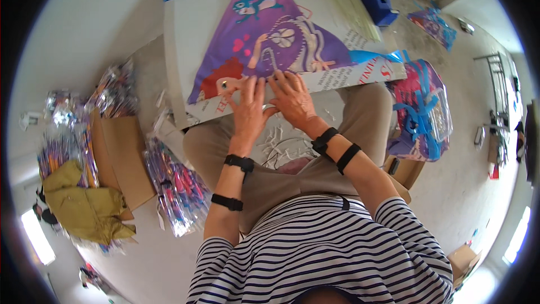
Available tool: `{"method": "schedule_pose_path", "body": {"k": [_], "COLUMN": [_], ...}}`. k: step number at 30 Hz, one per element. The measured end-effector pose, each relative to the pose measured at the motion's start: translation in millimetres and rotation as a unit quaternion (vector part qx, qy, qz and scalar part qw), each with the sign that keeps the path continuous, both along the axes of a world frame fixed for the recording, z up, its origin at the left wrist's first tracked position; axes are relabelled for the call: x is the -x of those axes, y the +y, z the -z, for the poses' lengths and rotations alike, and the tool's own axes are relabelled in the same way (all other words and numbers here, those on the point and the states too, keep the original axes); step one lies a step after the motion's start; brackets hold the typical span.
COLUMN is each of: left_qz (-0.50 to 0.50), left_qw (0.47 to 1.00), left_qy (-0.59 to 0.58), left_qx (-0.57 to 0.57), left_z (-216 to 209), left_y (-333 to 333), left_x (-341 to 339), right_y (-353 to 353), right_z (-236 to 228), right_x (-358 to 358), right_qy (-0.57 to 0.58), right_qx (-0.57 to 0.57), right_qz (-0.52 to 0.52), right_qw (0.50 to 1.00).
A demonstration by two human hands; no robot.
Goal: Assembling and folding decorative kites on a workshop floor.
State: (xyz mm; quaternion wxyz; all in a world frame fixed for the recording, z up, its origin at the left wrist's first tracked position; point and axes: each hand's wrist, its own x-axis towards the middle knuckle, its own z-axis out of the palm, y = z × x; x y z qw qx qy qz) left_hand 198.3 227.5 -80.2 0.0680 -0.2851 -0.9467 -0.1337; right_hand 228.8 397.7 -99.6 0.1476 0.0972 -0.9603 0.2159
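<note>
A triangular purple kite (pixel 225 59) with cartoon figures, one with red hair, lies spread on a white printed board in front of me. Its wide edge faces me, close to the board's near edge. My left hand (pixel 248 107) and my right hand (pixel 293 101) sit side by side at the middle of that edge. The fingers of both reach over the kite's edge and are closed on it, with the thumbs almost touching. Whatever lies under the fingertips is hidden. A blue ribbon (pixel 374 56) runs off the kite's right corner.
The board (pixel 191 17) rests before my knees. At its far right are pale thin rods (pixel 351 0) and a blue tape dispenser (pixel 376 0). A purple bundle with blue ribbons (pixel 419 112) stands at right. Wrapped packs (pixel 177 186) and a cardboard box (pixel 126 157) stand left.
</note>
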Motion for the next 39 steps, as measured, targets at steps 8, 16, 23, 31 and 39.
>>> {"method": "schedule_pose_path", "body": {"k": [8, 16, 23, 31, 39], "left_qz": [-0.011, -0.106, -0.23, -0.281, -0.156], "left_qw": [0.999, 0.993, 0.969, 0.958, 0.98], "left_qy": [-0.034, -0.053, -0.084, -0.048, 0.084], "left_qx": [0.017, -0.009, 0.009, -0.012, -0.092], "left_z": [9, 9, 7, 11, 2], "left_y": [-15, -51, -81, -119, -161], "left_x": [-5, -3, 1, 13, 54], "right_y": [-5, -8, -5, -3, -4], "right_z": [1, 0, -2, -2, -3], "right_x": [-5, -6, -6, -3, 0], "right_qy": [-0.043, -0.051, -0.06, -0.031, -0.014], "right_qx": [-0.108, -0.104, -0.123, -0.101, -0.068], "right_qz": [0.041, 0.033, 0.028, 0.023, 0.019], "right_qw": [0.992, 0.993, 0.99, 0.994, 0.997]}}
